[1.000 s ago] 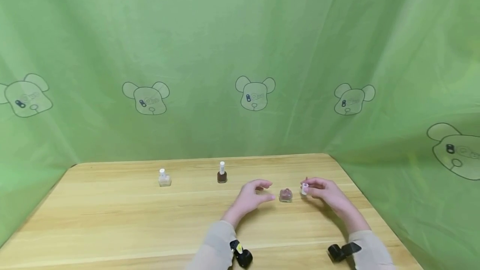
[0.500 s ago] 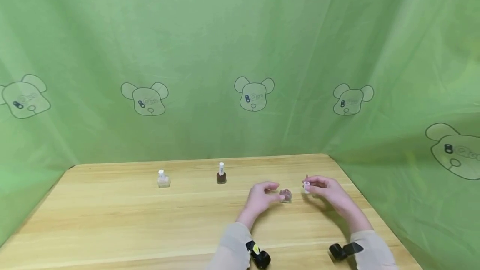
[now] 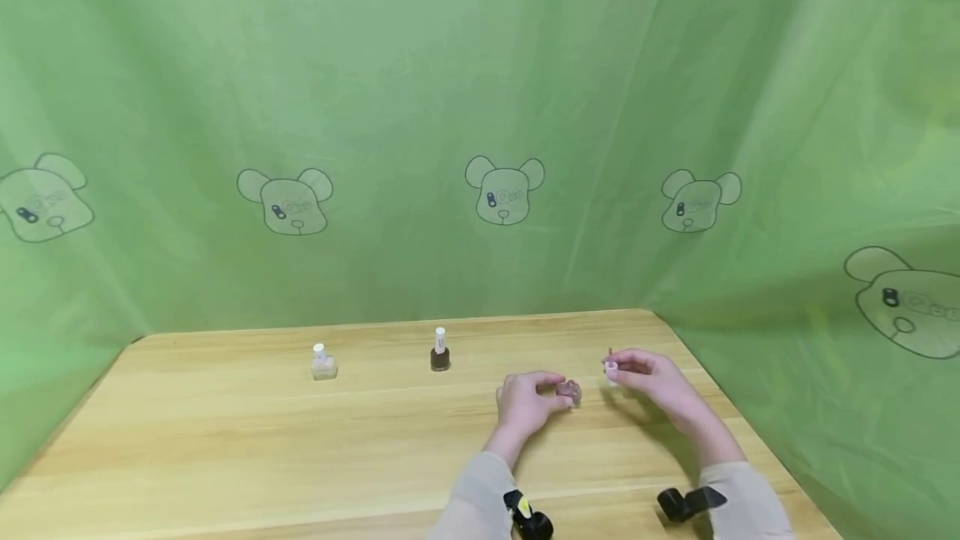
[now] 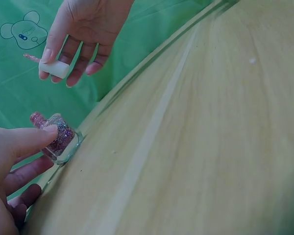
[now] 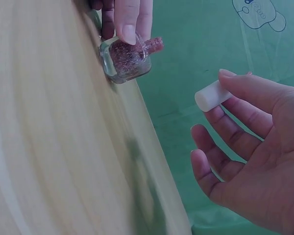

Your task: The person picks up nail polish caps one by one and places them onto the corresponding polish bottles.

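Observation:
My left hand [image 3: 525,403] pinches an uncapped nail polish bottle [image 4: 61,137] between thumb and fingers. The bottle is clear glass with pink glitter polish inside, and its neck is coated in glitter. To its right, my right hand [image 3: 660,377] pinches the white cap [image 5: 211,95] between thumb and index finger. A glitter-covered brush [image 4: 31,58] sticks out of the cap, pointing away from the table. The other right fingers are spread loosely. Cap and bottle are apart, with a short gap between the hands.
On the wooden table [image 3: 300,457], a dark nail polish bottle [image 3: 440,357] with a white cap stands behind my left hand. Farther left stands a clear bottle [image 3: 324,367], also white-capped. A green curtain [image 3: 405,107] hangs behind the table.
My left hand has moved right to the glitter nail polish bottle and taken hold of it. The right hand keeps its grip on the cap and has barely moved.

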A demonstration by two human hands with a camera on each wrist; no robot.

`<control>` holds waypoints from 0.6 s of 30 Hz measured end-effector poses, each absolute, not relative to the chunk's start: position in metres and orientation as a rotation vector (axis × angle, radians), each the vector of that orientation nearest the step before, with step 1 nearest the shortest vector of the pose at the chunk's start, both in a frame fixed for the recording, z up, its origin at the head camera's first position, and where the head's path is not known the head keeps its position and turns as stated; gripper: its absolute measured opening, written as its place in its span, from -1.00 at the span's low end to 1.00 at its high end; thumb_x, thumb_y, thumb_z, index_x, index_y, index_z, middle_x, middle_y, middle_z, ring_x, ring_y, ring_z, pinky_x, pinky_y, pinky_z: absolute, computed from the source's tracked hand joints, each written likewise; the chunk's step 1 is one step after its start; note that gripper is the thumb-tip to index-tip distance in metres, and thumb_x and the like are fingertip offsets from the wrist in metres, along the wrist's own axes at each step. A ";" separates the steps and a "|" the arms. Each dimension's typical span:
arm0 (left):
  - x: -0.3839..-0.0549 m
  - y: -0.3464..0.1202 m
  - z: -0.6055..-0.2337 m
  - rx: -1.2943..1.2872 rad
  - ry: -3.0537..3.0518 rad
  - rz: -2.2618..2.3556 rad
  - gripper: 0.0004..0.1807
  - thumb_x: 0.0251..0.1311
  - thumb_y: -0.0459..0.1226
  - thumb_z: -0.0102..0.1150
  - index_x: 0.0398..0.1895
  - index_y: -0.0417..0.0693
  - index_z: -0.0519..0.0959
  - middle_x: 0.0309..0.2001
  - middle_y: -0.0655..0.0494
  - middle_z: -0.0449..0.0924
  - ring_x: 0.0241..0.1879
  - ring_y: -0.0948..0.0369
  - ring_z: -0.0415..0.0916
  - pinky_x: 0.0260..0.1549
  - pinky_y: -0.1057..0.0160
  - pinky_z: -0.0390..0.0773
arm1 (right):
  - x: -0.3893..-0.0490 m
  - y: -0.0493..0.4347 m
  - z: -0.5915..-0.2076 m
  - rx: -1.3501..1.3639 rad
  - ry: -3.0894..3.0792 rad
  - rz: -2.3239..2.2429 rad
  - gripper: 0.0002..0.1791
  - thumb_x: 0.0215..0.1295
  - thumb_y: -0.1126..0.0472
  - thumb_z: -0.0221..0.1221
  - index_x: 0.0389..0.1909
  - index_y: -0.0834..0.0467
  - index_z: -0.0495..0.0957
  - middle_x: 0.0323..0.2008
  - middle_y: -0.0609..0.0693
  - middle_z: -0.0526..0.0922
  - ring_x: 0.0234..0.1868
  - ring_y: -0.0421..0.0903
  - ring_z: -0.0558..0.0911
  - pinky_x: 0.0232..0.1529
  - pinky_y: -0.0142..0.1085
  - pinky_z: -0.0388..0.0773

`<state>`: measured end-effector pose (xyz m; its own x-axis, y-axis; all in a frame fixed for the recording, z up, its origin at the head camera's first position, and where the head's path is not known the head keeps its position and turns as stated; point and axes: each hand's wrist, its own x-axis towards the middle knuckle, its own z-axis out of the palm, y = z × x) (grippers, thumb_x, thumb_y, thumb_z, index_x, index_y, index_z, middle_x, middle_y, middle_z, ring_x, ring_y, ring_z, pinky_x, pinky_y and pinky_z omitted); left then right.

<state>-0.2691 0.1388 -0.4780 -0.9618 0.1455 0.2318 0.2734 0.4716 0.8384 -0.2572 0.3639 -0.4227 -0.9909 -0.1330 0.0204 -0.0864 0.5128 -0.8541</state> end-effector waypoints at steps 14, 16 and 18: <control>-0.271 0.137 -0.482 -0.375 -2.561 -1.544 -0.75 -0.11 -0.11 0.49 -0.28 0.20 0.74 -0.24 0.30 0.77 -0.15 0.21 0.62 0.04 0.13 0.28 | -0.253 0.364 -0.419 -0.221 2.734 -1.511 -0.52 0.30 0.09 0.23 0.12 0.31 0.50 0.16 0.33 0.53 -0.08 -0.41 0.55 0.00 -0.47 0.48; -0.271 0.136 -0.483 -0.374 -2.534 -1.602 -0.74 -0.12 -0.14 0.50 -0.28 0.15 0.74 -0.25 0.26 0.77 -0.21 0.25 0.64 0.03 0.17 0.35 | -0.252 0.364 -0.418 -0.224 2.738 -1.505 -0.52 0.30 0.09 0.23 0.13 0.31 0.50 0.17 0.33 0.53 -0.08 -0.41 0.55 0.00 -0.46 0.49; -0.272 0.134 -0.484 -0.382 -2.510 -1.676 -0.73 -0.12 -0.18 0.51 -0.27 0.09 0.74 -0.26 0.21 0.78 -0.29 0.30 0.63 -0.04 0.28 0.44 | -0.251 0.364 -0.416 -0.227 2.739 -1.496 -0.50 0.30 0.08 0.23 0.13 0.31 0.49 0.17 0.34 0.52 -0.08 -0.41 0.56 0.00 -0.45 0.50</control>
<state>-0.2723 0.1335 -0.4842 -0.9636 0.1517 0.2201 0.2614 0.3631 0.8943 -0.2510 0.3642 -0.4160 -0.9894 -0.1330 0.0585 -0.1212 0.5326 -0.8376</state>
